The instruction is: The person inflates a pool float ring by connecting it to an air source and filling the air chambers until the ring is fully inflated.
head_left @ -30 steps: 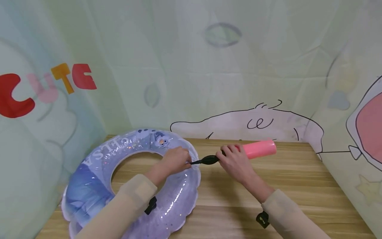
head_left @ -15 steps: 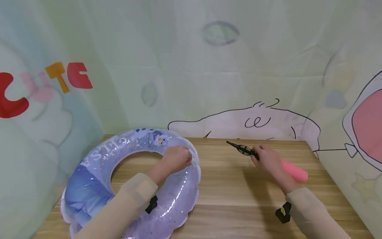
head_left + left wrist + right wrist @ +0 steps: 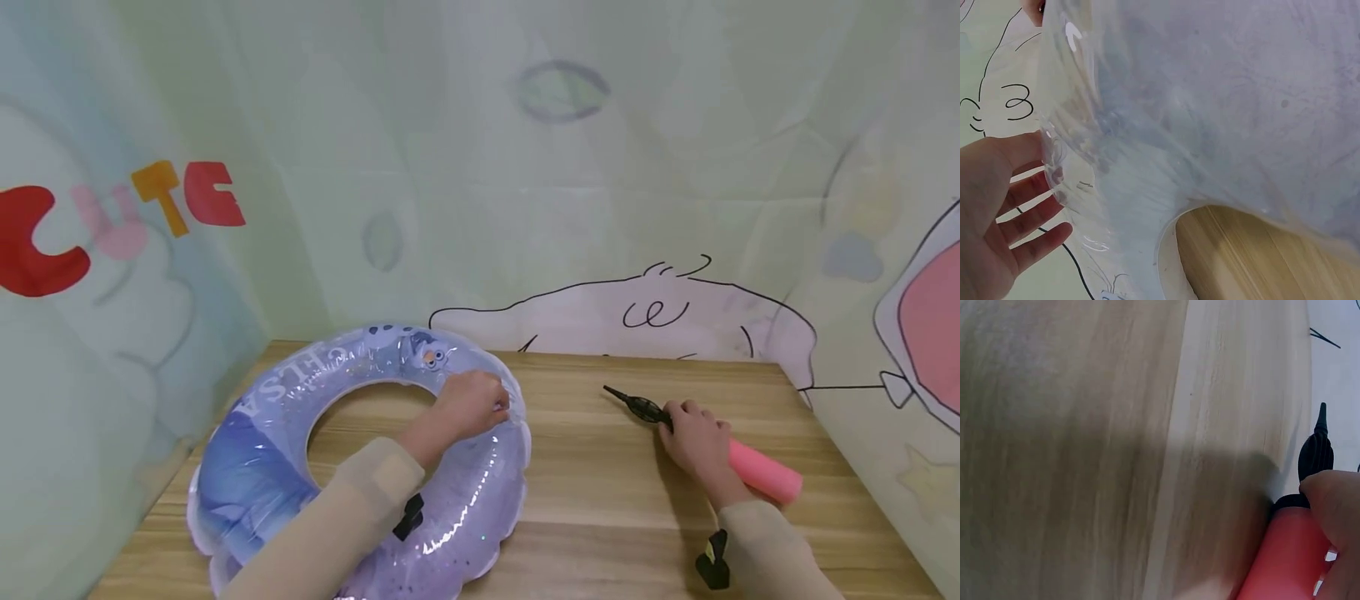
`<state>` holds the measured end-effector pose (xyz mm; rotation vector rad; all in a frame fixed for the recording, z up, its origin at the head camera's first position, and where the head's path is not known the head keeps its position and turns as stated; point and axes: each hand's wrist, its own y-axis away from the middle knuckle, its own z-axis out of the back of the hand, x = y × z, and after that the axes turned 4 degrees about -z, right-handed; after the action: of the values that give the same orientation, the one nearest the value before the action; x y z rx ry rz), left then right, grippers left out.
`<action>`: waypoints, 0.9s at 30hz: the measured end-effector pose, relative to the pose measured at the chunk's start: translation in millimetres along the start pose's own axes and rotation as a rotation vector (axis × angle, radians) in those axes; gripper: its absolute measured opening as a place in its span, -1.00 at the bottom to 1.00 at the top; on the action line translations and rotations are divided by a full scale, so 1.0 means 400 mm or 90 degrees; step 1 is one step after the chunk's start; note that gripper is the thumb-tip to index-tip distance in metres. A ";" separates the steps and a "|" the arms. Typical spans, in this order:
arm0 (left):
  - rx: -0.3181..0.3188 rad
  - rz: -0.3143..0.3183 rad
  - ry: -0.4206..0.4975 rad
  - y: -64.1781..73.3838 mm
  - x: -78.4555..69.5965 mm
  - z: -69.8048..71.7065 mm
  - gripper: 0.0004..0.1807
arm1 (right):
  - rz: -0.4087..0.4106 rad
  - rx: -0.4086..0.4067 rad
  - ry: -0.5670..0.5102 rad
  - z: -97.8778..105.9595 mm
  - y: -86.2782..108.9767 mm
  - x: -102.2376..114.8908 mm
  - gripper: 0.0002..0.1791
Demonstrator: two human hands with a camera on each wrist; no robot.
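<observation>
A blue and lilac inflated swim ring [image 3: 465, 500] with cartoon prints lies at the left of the table. My left hand [image 3: 471, 405] pinches the clear plastic at its upper right part; in the left wrist view its fingertips [image 3: 1054, 234] are at the plastic. What exactly lies between thumb and forefinger is hidden. Well to the right, my right hand [image 3: 697, 442] grips a pink hand pump [image 3: 765, 471] near its black end. The black nozzle [image 3: 626, 402] points up and left, apart from the ring. In the right wrist view the pink barrel [image 3: 1288, 556] shows beneath the hand.
The wooden table [image 3: 600, 542] carries the ring and reaches back to a printed curtain [image 3: 480, 208], which also hangs along both sides. Bare wood [image 3: 570, 450] lies between the ring and the pump. Black wrist mounts [image 3: 712, 562] hang below the sleeves.
My right hand has drawn the pump nozzle away from the left hand, then moved right and down towards the table. The left hand stays at the swim ring.
</observation>
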<state>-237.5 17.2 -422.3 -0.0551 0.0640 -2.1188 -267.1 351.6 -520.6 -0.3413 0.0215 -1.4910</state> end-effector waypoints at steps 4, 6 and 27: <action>0.004 0.007 0.002 -0.003 0.000 -0.004 -0.89 | 0.010 -0.006 -0.009 -0.005 -0.005 -0.007 -0.67; 0.001 0.005 0.005 -0.004 0.002 -0.007 -0.90 | 0.015 0.001 -0.013 -0.004 -0.007 -0.008 -0.64; -0.059 -0.043 0.078 -0.009 -0.007 -0.018 -0.85 | 0.299 -0.054 -0.386 0.009 0.041 0.330 -0.76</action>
<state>-239.6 21.5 -429.0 0.0183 0.2368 -2.1842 -238.6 224.0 -495.2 -0.7886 -0.2997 -0.8816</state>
